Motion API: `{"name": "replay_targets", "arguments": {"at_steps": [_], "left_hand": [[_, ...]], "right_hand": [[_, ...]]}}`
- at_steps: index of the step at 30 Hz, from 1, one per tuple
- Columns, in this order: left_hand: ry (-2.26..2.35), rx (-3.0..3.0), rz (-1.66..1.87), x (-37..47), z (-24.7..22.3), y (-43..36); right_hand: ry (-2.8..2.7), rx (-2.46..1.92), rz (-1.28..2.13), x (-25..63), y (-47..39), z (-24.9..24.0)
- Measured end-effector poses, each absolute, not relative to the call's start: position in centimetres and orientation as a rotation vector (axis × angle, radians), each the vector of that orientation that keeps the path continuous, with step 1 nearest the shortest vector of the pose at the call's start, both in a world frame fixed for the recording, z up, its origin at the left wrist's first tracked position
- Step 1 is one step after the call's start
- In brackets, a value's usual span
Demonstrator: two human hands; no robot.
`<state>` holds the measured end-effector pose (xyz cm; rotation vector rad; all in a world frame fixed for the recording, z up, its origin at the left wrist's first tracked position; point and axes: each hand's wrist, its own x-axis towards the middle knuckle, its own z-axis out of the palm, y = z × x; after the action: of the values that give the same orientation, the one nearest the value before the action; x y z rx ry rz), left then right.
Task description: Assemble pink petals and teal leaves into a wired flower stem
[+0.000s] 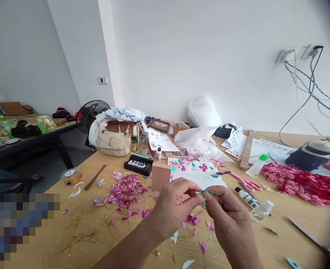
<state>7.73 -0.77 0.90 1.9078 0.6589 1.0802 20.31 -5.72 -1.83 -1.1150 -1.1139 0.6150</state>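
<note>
Your left grip point(173, 209) and right grip point(232, 216) meet over the middle of the tabletop point(274, 246), with a piece point(213, 192) where they meet. On the left is a pile of petals point(127, 192), and a box point(129, 168) sits behind it. A block point(161, 177) stands between the pile and some paper point(191, 180). Flowers point(204, 167) lie on the paper. Right of the paper are scissors point(237, 177). In front of them are two bottles point(246, 197). A heap of bits point(302, 185) lies far right. At the left edge, a tub point(71, 177) sits beside a stick point(95, 177). Behind them is a bag point(114, 144), and a fan point(93, 114) stands behind that, to its left.
</note>
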Motion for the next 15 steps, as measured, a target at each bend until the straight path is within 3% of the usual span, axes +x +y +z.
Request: {"name": "replay_targets", "arguments": {"at_steps": [8,15], "left_hand": [[0.672,1.949,1.128,7.58,0.95,-0.41],[0.628,2.019,1.021,6.77,1.49,-0.35]], "right_hand": [[-0.944,-0.972,0.874,20.0,-5.49,-2.04],[-0.886,-0.989,0.839,20.11,-5.29,-2.02]]}}
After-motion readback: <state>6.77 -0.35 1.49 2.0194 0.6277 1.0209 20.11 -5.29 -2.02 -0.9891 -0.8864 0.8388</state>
